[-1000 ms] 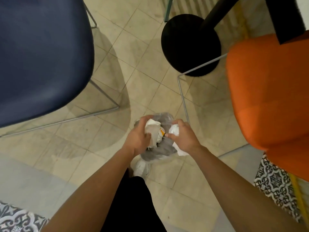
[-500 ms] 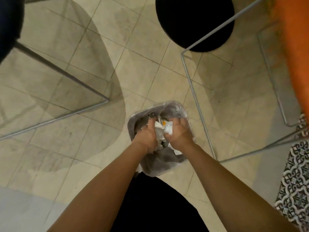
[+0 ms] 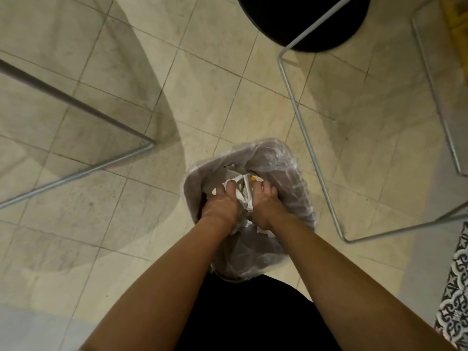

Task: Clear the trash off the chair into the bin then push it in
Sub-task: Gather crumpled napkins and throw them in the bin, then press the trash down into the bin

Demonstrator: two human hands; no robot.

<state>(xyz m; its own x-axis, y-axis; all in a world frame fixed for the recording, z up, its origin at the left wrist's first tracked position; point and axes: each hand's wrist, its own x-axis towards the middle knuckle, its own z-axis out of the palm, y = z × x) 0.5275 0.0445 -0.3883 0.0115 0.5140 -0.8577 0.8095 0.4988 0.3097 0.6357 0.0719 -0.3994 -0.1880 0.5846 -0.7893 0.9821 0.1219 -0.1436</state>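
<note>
A small grey bin (image 3: 286, 158) lined with a clear plastic bag stands on the tiled floor right in front of me. Crumpled white paper trash (image 3: 244, 192) with a bit of orange sits in its mouth. My left hand (image 3: 221, 206) and my right hand (image 3: 264, 206) are both down inside the bin, side by side. Their fingers curl around the paper from the left and the right. The bottom of the bin is hidden by my hands and the trash. No chair seat is in view.
A thin metal chair frame (image 3: 304, 138) stands just right of the bin, and another chair's frame (image 3: 76, 171) lies to the left. A round black table base (image 3: 304, 21) is at the top. A patterned floor strip (image 3: 455, 300) runs along the right edge.
My view has tilted down and moved closer, so both chair seats have left the frame. My hands have carried the paper trash from above the bin down into it.
</note>
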